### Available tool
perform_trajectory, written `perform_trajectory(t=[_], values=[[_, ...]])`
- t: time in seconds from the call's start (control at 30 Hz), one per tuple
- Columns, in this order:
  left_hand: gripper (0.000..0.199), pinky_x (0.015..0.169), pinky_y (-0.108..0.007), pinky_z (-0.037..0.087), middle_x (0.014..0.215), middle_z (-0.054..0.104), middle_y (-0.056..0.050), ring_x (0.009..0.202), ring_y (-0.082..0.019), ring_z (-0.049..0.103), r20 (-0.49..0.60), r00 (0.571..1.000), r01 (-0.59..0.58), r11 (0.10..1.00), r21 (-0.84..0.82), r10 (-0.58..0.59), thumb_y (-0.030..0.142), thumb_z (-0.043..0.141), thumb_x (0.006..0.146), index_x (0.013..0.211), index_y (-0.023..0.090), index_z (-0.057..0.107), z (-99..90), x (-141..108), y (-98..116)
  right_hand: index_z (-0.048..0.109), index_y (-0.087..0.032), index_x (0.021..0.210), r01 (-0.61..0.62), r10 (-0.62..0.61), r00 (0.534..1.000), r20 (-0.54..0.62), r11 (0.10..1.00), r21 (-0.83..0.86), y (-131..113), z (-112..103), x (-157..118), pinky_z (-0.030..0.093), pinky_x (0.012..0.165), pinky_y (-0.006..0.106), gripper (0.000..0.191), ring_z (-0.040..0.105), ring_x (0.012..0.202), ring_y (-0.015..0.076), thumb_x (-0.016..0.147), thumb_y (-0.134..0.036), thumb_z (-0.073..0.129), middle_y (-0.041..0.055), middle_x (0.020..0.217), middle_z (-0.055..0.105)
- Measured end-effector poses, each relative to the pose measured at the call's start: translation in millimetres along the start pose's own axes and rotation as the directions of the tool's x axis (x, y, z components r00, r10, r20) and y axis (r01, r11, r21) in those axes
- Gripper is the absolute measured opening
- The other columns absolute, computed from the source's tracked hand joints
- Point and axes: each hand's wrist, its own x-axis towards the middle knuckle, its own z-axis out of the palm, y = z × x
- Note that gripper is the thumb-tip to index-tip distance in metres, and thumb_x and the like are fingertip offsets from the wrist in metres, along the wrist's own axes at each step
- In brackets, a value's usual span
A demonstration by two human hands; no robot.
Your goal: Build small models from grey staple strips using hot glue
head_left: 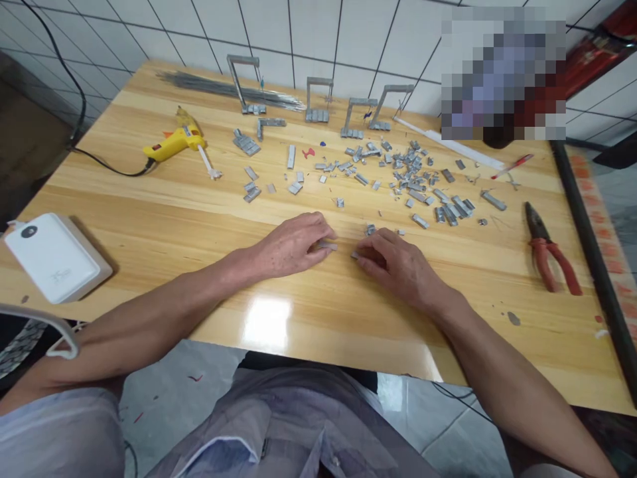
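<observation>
My left hand (298,247) rests low over the wooden table, its thumb and fingers pinching a small flat grey strip (327,245). A short gap to the right, my right hand (395,260) is closed in a pinch on a small grey piece (354,255), of which only the tip shows. Just beyond the right fingers lies a small grey block (370,229). Further back are a scattered heap of small grey pieces (411,166) and several upright grey frames on slatted bases, such as the bent grey frame (318,99).
A yellow glue gun (174,143) lies back left with its cord. A white power bank (54,259) sits at the left, red-handled pliers (545,252) at the right. A bundle of thin metal rods (213,86) and a white strip (452,145) lie near the tiled wall.
</observation>
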Motion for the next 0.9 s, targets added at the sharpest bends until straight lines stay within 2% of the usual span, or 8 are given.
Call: perform_trajectory(t=[0.27, 0.5, 0.67, 0.9], values=[[0.014, 0.088, -0.035, 0.055, 0.101, 0.069, -0.009, 0.097, -0.021, 0.065, -0.096, 0.993, -0.069, 0.997, -0.029, 0.066, 0.024, 0.057, 0.103, 0.101, 0.018, 0.07, 6.4, -3, -3, 0.067, -0.019, 0.098, -0.016, 0.013, 1.0, -0.02, 0.991, -0.13, 0, 3, -1, 0.045, 0.066, 0.031, 0.021, 0.065, 0.079, 0.0203, 0.105, -0.033, 0.053, 0.0074, 0.093, 0.067], [0.013, 0.085, -0.034, 0.055, 0.103, 0.069, -0.009, 0.097, -0.02, 0.065, -0.14, 0.988, -0.079, 0.993, -0.087, 0.066, 0.029, 0.061, 0.102, 0.105, 0.018, 0.068, 8.4, -4, -6, 0.069, -0.02, 0.109, 0.011, -0.013, 1.0, -0.016, 0.99, -0.14, 2, 4, -1, 0.047, 0.066, 0.032, 0.019, 0.069, 0.085, 0.0214, 0.104, -0.034, 0.056, 0.0076, 0.098, 0.07], [0.018, 0.087, -0.034, 0.056, 0.1, 0.069, -0.009, 0.095, -0.019, 0.066, -0.227, 0.972, -0.095, 0.984, -0.149, 0.06, 0.036, 0.064, 0.102, 0.103, 0.018, 0.068, 8.0, -4, -10, 0.07, -0.022, 0.107, 0.021, -0.026, 0.999, -0.037, 0.993, -0.12, 7, 6, 0, 0.047, 0.067, 0.032, 0.021, 0.069, 0.086, 0.0219, 0.106, -0.036, 0.054, 0.0075, 0.099, 0.07], [0.016, 0.092, -0.038, 0.056, 0.103, 0.072, -0.01, 0.101, -0.021, 0.067, -0.214, 0.976, -0.068, 0.984, -0.164, 0.032, 0.032, 0.062, 0.101, 0.101, 0.019, 0.07, 6.3, -5, -11, 0.066, -0.023, 0.106, 0.005, -0.011, 0.999, -0.053, 0.995, -0.104, 2, 7, 4, 0.05, 0.07, 0.034, 0.018, 0.069, 0.089, 0.0232, 0.105, -0.034, 0.052, 0.0082, 0.098, 0.071]])
